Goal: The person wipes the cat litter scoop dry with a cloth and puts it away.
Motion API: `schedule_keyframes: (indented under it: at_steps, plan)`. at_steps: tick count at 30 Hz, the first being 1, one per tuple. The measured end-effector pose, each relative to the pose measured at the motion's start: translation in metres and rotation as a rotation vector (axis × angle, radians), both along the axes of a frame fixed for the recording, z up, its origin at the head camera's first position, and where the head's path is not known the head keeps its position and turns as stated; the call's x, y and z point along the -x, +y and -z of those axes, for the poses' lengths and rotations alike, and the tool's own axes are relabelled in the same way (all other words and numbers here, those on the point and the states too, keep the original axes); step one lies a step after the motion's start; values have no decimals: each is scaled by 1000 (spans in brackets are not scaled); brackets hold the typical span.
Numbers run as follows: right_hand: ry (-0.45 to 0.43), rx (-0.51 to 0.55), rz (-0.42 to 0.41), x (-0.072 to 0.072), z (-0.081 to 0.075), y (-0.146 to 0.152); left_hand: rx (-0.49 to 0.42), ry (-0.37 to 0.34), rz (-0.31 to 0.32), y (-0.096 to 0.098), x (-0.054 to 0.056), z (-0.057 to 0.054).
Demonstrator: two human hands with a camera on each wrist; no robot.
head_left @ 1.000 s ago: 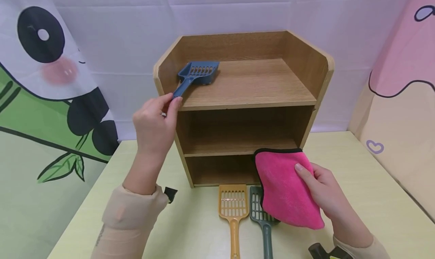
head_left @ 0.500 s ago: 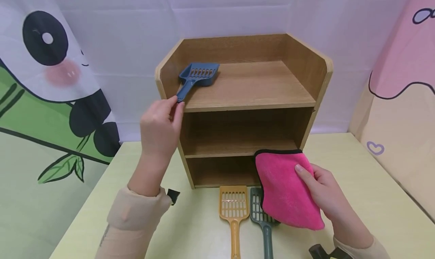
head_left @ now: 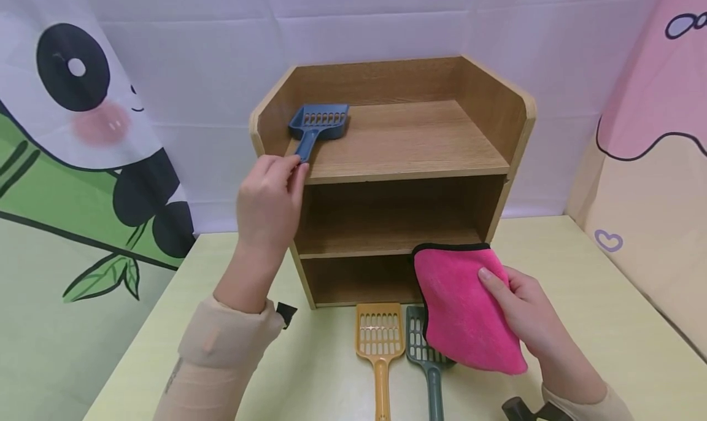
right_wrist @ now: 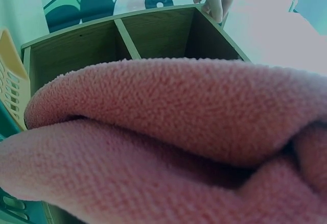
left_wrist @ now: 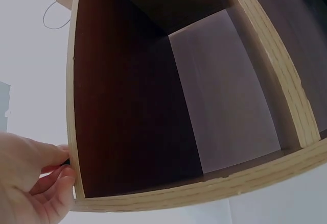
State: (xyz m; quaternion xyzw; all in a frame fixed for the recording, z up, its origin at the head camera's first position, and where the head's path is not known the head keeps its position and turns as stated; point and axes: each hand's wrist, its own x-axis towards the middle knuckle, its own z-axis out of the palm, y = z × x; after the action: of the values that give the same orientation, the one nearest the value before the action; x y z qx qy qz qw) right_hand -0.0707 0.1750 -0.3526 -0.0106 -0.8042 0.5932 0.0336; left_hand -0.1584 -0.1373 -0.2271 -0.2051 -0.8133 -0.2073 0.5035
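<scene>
A blue slotted litter scoop (head_left: 319, 121) lies on the top board at the left of a wooden shelf unit (head_left: 409, 142), its handle toward the front edge. My left hand (head_left: 270, 194) pinches the handle's end between thumb and fingers; in the left wrist view that hand (left_wrist: 36, 178) is at the board's edge, the scoop mostly hidden. My right hand (head_left: 525, 304) grips a folded pink cloth (head_left: 464, 310) with black trim in front of the lower shelves. The cloth (right_wrist: 153, 112) fills much of the right wrist view.
On the pale table (head_left: 585, 298) before the shelf lie a yellow litter scoop (head_left: 380, 335) and a dark green litter scoop (head_left: 433, 384), the latter partly covered by the cloth. Printed fabric (head_left: 375, 34) hangs behind and at both sides.
My left hand has moved slightly right with the blue scoop's handle, turning the handle straighter toward the front. The right hand and cloth have stayed nearly in place.
</scene>
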Motion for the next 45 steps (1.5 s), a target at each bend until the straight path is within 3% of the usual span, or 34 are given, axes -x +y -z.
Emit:
schedule_keyframes:
  at_steps: [9, 15, 19, 26, 32, 45]
  plan:
    - [14, -8, -3, 0, 2, 1, -73, -79, 32, 4, 2, -2]
    - [17, -5, -8, 0, 2, 2, -210, -131, 122, -3, -4, 3]
    - [21, -11, -16, 1, 2, 3, -293, -182, 194, -10, -12, 13]
    - [24, -13, -26, 1, 1, 6, -455, -428, 292, -17, -28, 42]
    - [23, -19, -25, 0, 1, 7, -488, -636, 308, -21, -36, 70]
    - [50, -29, -37, 0, 2, 7, -543, -1080, 381, -24, -39, 125]
